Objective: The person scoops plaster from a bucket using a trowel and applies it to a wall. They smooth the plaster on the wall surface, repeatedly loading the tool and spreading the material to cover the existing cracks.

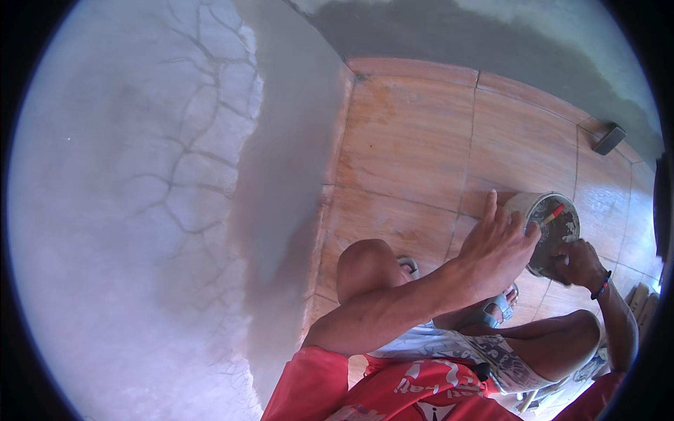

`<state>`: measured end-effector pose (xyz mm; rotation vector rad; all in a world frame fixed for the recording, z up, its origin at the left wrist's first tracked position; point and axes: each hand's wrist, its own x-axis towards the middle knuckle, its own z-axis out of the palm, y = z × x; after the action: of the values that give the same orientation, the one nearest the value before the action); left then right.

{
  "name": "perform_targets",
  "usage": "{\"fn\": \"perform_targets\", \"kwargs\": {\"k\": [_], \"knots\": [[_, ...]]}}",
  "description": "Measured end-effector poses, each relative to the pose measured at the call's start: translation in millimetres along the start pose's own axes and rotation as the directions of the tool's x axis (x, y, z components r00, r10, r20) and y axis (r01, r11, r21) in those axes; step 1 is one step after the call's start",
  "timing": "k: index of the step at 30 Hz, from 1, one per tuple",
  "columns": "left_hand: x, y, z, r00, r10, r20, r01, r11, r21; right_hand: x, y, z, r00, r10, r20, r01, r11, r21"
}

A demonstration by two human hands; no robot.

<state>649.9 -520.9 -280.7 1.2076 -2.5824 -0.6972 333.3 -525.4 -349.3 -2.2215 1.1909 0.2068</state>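
While the wall (126, 210) fills the frame's left, the floor (400, 147) carries the bucket (521, 203) right of centre. Working its contents seems the step; the next move calls for steadiness. The left hand (500, 244) and right hand (581, 262) are apart at its rim, clamping unclear; a red handle (556, 212) shows there.

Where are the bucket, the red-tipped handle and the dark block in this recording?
Bucket (520, 203): head view, on its outer side wall.
Red-tipped handle (554, 213): head view, on its red end.
Dark block (609, 140): head view, on the middle of its visible side.
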Motion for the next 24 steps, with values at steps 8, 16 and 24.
{"fn": "perform_targets", "kwargs": {"k": [8,16,24], "knots": [[-75.1,-4.5,-119.0,0.547,-0.24,-0.802,0.15,0.971,-0.189,51.6,-53.3,-94.4,0.897,0.323,-0.302,-0.046,0.747,0.663],[-277.2,-29.5,-190.8,-0.017,0.332,-0.943,0.947,0.308,0.091,234.3,-142.2,-84.0,0.964,-0.045,-0.263,0.228,-0.375,0.898],[-342.6,-56.1,-224.6,0.332,0.338,-0.88,0.88,-0.447,0.161,330.4,-252.2,-44.5,0.922,-0.081,-0.378,0.245,-0.632,0.735]]}}
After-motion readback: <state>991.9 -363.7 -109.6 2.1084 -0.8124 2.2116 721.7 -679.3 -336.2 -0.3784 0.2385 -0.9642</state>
